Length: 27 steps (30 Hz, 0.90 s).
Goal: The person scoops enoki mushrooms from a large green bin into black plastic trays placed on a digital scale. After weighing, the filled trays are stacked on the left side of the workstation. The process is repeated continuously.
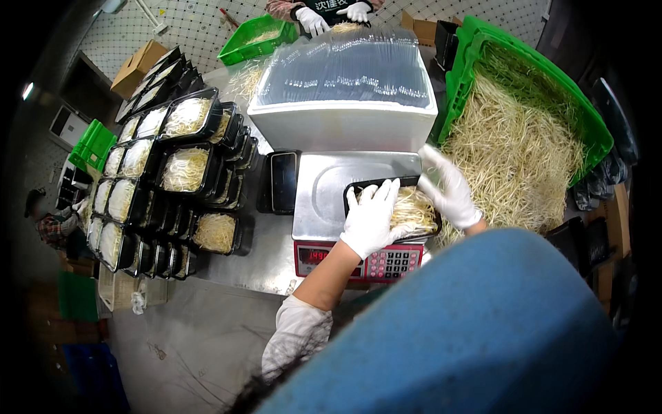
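Observation:
A black plastic tray of bean sprouts (pixel 414 211) rests on the steel pan of a red digital scale (pixel 331 181). My left hand (pixel 371 217), in a white glove, lies over the tray's left part, fingers spread on the sprouts and rim; whether it grips anything is unclear. At the tray's upper right corner is my right hand (pixel 450 191), also gloved, with thumb and fingers apart and nothing seen between them. Right of it, a big green crate (pixel 538 57) holds a heap of loose bean sprouts (pixel 517 155). Sleeve or cloth in blue covers the lower right.
Behind the scale stands a white foam box (pixel 341 127) packed with clear plastic lids (pixel 346 72). Stacks of filled black trays (pixel 183 171) crowd the left, beside an empty black tray (pixel 284 181). A co-worker's gloved hands (pixel 331 18) are across the table; another person (pixel 54 222) is far left.

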Motion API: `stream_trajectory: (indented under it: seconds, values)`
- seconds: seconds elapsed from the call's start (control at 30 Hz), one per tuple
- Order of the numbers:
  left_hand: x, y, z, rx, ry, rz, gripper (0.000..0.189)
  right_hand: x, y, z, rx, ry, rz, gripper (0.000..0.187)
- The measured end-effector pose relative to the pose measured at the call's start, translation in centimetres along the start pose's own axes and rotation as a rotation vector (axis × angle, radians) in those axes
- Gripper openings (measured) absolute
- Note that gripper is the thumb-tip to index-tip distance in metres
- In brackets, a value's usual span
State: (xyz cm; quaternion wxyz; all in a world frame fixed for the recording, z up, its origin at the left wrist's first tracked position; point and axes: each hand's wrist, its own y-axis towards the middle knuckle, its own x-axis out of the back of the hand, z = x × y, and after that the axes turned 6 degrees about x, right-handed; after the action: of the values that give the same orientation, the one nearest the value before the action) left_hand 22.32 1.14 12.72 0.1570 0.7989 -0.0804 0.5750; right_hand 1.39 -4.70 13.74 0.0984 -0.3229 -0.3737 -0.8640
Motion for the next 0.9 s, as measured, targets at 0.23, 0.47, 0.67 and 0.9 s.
stream_trajectory:
  seconds: [0.23,0.47,0.67,0.9]
  values:
    - [-0.5,0.2,-0.6,0.027,0.025,0.059,0.094,1.9,17.0,-13.3,-0.614,0.150,-0.279,0.045]
    - [-0.8,0.2,-0.3,0.032,-0.008,0.061,0.094,2.9,21.3,-17.3,-0.930,0.262,-0.009,0.021]
    - [-0.7,0.4,-0.3,0.032,-0.031,0.077,0.095,7.2,18.9,-12.4,-0.596,0.516,-0.433,0.023]
    - [2.2,-2.3,1.7,-0.040,-0.361,-0.239,0.102,8.2,7.2,2.5,-0.026,0.278,-0.447,0.021]
